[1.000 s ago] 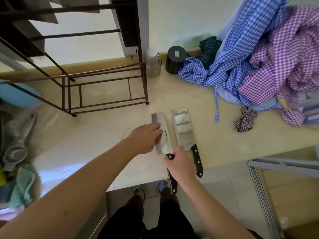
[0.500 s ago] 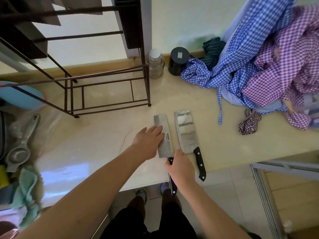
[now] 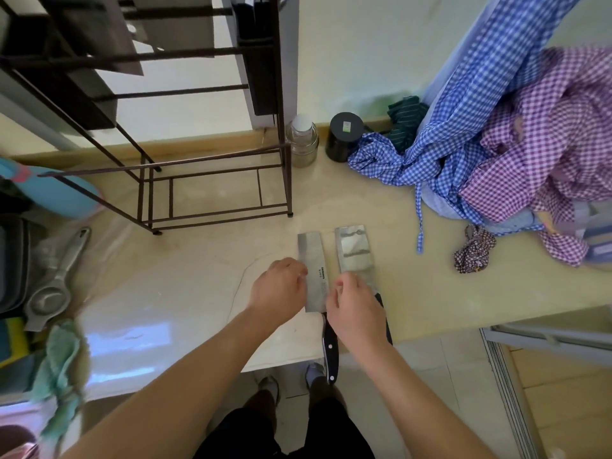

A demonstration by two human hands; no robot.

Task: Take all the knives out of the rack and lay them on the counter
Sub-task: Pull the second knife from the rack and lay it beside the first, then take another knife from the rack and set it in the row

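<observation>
Left hand: the left hand (image 3: 279, 288) sits just left of centre frame, forearm rising from the lower left, fingers curled loosely, fingertips against the left edge of the left cleaver's blade; it grips nothing.
Right hand: the right hand (image 3: 356, 311) reaches in from the lower right, palm down, fingers bent over the gap between the two blades near their heels; whether it pinches anything cannot be told.
Left cleaver: the left cleaver (image 3: 313, 260) lies flat on the counter (image 3: 430, 286) at centre frame, its black handle jutting past the counter's near edge.
Right cleaver: the right cleaver (image 3: 354, 251) lies flat just beside it, parallel, handle mostly hidden under the right hand.
Rack: the dark wire rack (image 3: 212, 180) stands at upper left, well apart from the cleavers.
Background: a glass jar (image 3: 302, 142) and a black canister (image 3: 344, 137) stand by the wall; checked cloths (image 3: 496, 144) are heaped at upper right.
</observation>
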